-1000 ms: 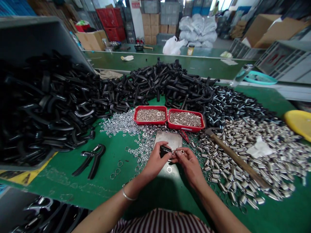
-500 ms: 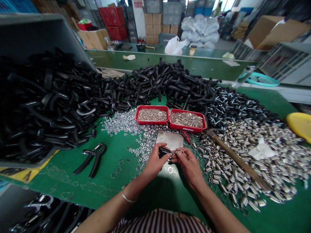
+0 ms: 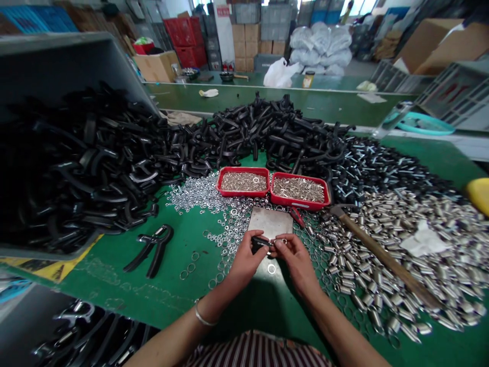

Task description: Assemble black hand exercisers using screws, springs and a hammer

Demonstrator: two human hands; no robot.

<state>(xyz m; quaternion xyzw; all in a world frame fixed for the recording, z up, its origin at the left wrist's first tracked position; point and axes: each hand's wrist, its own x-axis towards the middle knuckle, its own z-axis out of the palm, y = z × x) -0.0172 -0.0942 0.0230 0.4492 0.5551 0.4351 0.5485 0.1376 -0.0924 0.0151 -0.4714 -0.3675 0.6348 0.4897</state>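
In front of the metal plate, my left hand (image 3: 246,257) is closed round a small black plastic piece (image 3: 260,245) that has shiny metal at its right end. Against that end my right hand (image 3: 300,257) pinches a small shiny metal part (image 3: 281,241), with a loop showing; fingertips partly cover it. Both hands meet just above the near edge of the metal plate (image 3: 271,220). A loose metal ring (image 3: 271,268) lies just below them. Off to the left, a hand grip (image 3: 151,250) with two black handles and a spring rests on the green table.
Two red trays (image 3: 244,193) of small metal pins stand behind the plate. A hammer (image 3: 389,257) lies across heaped springs (image 3: 357,290) at right. Black handles (image 3: 244,127) pile up behind and spill from a grey crate (image 3: 126,56). Nuts (image 3: 202,191) and rings are scattered about.
The view has shifted slightly, so the whole scene sits a little further right. Both hands keep their hold in nearly the same pose, with the metal part still at the black piece's end.
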